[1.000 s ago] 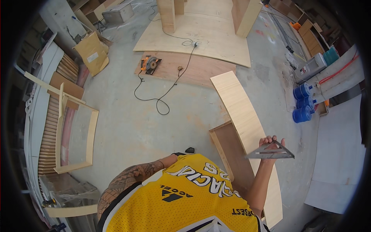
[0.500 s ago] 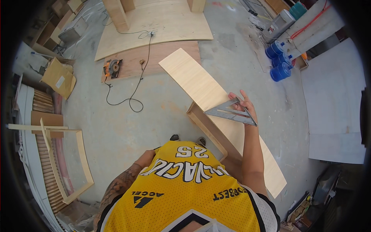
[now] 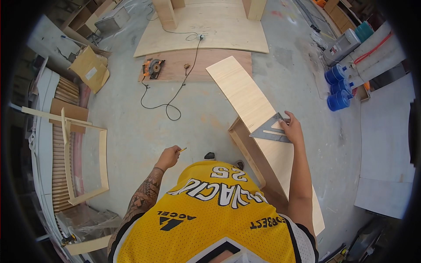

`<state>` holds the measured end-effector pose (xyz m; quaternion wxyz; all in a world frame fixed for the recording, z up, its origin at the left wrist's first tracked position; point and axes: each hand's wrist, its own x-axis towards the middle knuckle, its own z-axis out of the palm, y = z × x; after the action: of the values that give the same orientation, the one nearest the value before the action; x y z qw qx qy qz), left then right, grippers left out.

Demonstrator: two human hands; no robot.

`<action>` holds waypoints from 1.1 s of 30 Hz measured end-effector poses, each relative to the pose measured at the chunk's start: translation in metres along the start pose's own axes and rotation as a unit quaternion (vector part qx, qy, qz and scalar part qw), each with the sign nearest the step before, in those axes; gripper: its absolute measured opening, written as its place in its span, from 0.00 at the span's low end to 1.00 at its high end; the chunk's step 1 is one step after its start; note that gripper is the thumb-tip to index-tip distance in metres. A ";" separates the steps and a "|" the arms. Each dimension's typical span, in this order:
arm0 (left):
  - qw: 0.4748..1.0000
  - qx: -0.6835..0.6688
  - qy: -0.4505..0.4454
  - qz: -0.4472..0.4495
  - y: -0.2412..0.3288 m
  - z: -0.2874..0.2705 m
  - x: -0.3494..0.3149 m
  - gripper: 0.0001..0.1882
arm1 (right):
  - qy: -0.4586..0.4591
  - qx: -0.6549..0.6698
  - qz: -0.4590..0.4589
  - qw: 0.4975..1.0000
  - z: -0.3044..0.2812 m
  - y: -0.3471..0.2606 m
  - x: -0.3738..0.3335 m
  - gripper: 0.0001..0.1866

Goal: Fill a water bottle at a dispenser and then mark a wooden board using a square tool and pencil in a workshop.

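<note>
Out to the left of my body, my left hand is closed around a short yellow pencil, its tip pointing right. On the other side, my right hand grips the edge of a grey metal triangular carpenter's square. The square lies across a long pale plywood board, near the board's middle. This board slants from upper left to lower right and rests on an open wooden box frame. My right forearm covers part of the board's near end.
A circular saw sits on a brown plywood sheet, its black cord looping over the concrete floor. Blue water jugs stand at right. A light wooden frame leans at left, near a cardboard piece.
My left hand has come out from beside my body and now shows the pencil. My right hand has brought the square down onto the board. The view has shifted left.
</note>
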<state>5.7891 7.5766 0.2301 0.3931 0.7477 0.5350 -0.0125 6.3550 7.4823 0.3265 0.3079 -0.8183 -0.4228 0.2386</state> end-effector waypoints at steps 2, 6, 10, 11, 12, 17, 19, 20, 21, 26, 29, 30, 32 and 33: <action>0.995 -0.104 0.003 -0.008 0.010 0.010 0.008 0.12 | 0.019 -0.042 0.026 0.999 0.002 0.003 0.001 0.21; 0.993 -0.097 0.015 0.061 0.033 0.015 0.016 0.14 | 0.086 -0.082 0.071 0.990 0.001 0.017 -0.024 0.18; 0.979 -0.196 0.052 0.024 0.069 0.003 0.028 0.14 | 0.185 -0.018 0.030 0.982 0.023 0.022 -0.051 0.16; 0.968 -0.238 0.072 0.016 0.074 0.002 0.033 0.15 | 0.200 -0.032 0.036 0.979 0.028 0.013 -0.054 0.16; 0.964 -0.255 0.071 0.033 0.081 0.001 0.042 0.15 | 0.215 -0.047 0.045 0.974 0.030 0.009 -0.057 0.15; 0.954 -0.280 0.054 0.093 0.136 -0.009 0.072 0.15 | 0.256 -0.132 0.029 0.957 0.041 0.011 -0.064 0.14; 0.948 -0.296 0.047 0.105 0.157 -0.011 0.080 0.15 | 0.253 -0.100 0.039 0.962 0.042 0.015 -0.063 0.14; 0.943 -0.308 0.042 0.120 0.164 -0.011 0.083 0.15 | 0.265 -0.114 0.034 0.957 0.044 0.014 -0.063 0.13; 0.937 -0.320 0.037 0.134 0.170 -0.010 0.086 0.14 | 0.277 -0.128 0.029 0.952 0.047 0.011 -0.062 0.13; 0.923 -0.356 0.025 0.141 0.190 -0.006 0.098 0.14 | 0.264 -0.156 0.022 0.952 0.047 0.001 -0.056 0.13; 0.915 -0.379 0.021 0.139 0.199 -0.008 0.101 0.14 | 0.266 -0.142 0.008 0.953 0.049 0.001 -0.055 0.13; 0.912 -0.387 0.021 0.135 0.202 -0.010 0.101 0.14 | 0.268 -0.138 0.003 0.953 0.050 0.001 -0.055 0.13; 0.912 -0.396 0.010 0.109 0.209 -0.014 0.100 0.14 | 0.268 -0.138 0.001 0.954 0.050 0.001 -0.054 0.13; 0.910 -0.405 0.000 0.085 0.212 -0.015 0.100 0.14 | 0.269 -0.137 -0.001 0.953 0.049 0.001 -0.054 0.13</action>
<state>5.9974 7.6397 0.3187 0.6618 0.5669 0.4288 0.2382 6.2949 7.4511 0.2983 0.2951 -0.8861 -0.3537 -0.0505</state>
